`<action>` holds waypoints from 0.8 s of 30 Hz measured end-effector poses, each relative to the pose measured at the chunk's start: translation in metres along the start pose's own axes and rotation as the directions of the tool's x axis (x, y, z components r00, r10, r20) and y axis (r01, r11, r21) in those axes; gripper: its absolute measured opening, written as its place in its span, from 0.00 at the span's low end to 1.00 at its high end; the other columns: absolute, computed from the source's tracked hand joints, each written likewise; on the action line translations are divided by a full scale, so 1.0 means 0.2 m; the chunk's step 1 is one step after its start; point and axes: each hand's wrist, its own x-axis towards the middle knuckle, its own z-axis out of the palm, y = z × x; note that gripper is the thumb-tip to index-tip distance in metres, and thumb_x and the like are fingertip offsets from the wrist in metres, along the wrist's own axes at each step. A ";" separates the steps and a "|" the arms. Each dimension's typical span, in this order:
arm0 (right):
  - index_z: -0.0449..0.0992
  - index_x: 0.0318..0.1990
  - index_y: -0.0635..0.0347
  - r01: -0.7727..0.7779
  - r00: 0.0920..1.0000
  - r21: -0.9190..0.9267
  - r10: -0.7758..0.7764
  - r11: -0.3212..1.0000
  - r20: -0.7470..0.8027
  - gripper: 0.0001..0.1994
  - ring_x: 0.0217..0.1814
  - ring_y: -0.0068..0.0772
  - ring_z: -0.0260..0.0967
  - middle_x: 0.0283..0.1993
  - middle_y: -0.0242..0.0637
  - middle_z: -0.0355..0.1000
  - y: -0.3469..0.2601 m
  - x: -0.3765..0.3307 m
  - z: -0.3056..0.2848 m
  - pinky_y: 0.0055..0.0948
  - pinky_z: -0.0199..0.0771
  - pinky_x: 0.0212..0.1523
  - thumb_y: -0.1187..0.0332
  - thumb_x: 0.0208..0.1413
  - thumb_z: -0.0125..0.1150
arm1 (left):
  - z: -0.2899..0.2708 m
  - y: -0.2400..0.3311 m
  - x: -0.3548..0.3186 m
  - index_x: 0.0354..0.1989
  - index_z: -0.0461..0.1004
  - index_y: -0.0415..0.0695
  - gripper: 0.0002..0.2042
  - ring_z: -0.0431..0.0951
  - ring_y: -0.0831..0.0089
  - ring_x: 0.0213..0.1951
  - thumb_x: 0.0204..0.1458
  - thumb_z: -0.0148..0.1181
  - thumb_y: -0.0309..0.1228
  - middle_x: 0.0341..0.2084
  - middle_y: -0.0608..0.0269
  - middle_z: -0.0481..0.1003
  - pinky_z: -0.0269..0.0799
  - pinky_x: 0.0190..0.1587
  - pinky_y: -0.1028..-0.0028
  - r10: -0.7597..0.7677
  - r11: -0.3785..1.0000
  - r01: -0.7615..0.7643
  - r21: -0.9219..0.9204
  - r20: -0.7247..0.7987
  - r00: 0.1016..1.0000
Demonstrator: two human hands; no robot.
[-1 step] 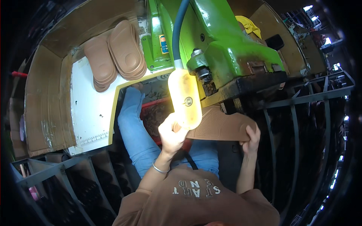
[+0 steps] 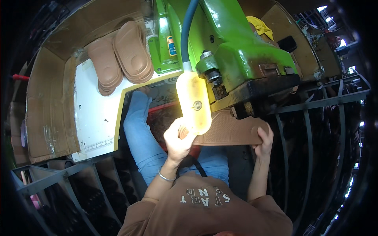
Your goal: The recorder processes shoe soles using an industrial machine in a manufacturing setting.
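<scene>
Head view: person seated at a green machine (image 2: 236,47), seen from above. Both hands hold one brown shoe sole (image 2: 232,129), tread side up, lying flat and roughly level under the machine's dark lower edge (image 2: 267,88). Sole sits just in front of the person's chest, above the lap in blue jeans (image 2: 141,133).

Left hand (image 2: 179,141) grips the sole's left end, fingers curled together around the edge, thumb on top, partly hidden behind the lamp. Silver bangle (image 2: 165,177) on that wrist.

Right hand (image 2: 264,141) grips the sole's right end, fingers wrapped over the edge from the far side, pressed together, thumb underneath, hard to tell exactly.

Yellowish oblong lamp (image 2: 193,102) hangs on a blue flexible hose (image 2: 187,31) off the machine, glowing, overlapping the sole's left end and the left hand's fingertips.

Left of the machine: white table top (image 2: 94,118) with yellow edging, two stacks of brown soles (image 2: 120,55) on it, lying side by side, touching. Cardboard walls (image 2: 47,102) stand around the table's far and left sides.

Yellow rag (image 2: 260,25) lies behind the machine top. Dark metal racks (image 2: 315,118) on the right and lower left, contents too dark to tell.

Person wears a brown shirt (image 2: 204,212)
</scene>
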 end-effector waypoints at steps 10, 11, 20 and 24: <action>0.71 0.39 0.63 -0.026 0.965 0.005 0.024 1.000 0.261 0.14 0.33 0.19 0.66 0.32 0.31 0.70 -0.02 0.26 0.28 0.17 0.66 0.33 0.73 0.42 0.63 | -0.31 0.04 -0.12 0.44 0.68 0.31 0.19 0.75 0.71 0.39 0.40 0.60 0.15 0.37 0.53 0.75 0.70 0.46 0.74 -0.100 0.983 0.064 -0.173 -0.210 0.973; 0.71 0.40 0.64 -0.006 0.942 -0.016 0.011 1.000 0.336 0.16 0.37 0.19 0.66 0.36 0.32 0.70 0.00 0.25 0.30 0.17 0.65 0.39 0.74 0.42 0.64 | -0.35 0.06 -0.12 0.46 0.66 0.33 0.20 0.75 0.71 0.39 0.41 0.59 0.15 0.37 0.53 0.74 0.70 0.46 0.74 -0.111 0.982 0.069 -0.178 -0.242 0.964; 0.62 0.50 0.60 -0.059 0.982 0.248 0.012 0.967 0.189 0.23 0.52 0.33 0.65 0.50 0.39 0.66 0.30 0.07 -0.08 0.35 0.63 0.55 0.67 0.49 0.64 | -0.05 -0.04 -0.03 0.45 0.61 0.37 0.27 0.73 0.67 0.41 0.34 0.67 0.16 0.41 0.57 0.65 0.70 0.48 0.71 0.067 0.991 -0.081 -0.107 -0.130 0.989; 0.59 0.56 0.53 -0.124 0.989 0.301 0.093 0.946 0.113 0.25 0.49 0.36 0.63 0.52 0.36 0.62 0.42 -0.07 -0.25 0.37 0.68 0.36 0.61 0.53 0.59 | 0.13 -0.14 0.06 0.52 0.58 0.37 0.36 0.65 0.65 0.51 0.32 0.72 0.20 0.48 0.56 0.59 0.66 0.52 0.69 0.189 0.969 -0.178 0.172 -0.052 0.981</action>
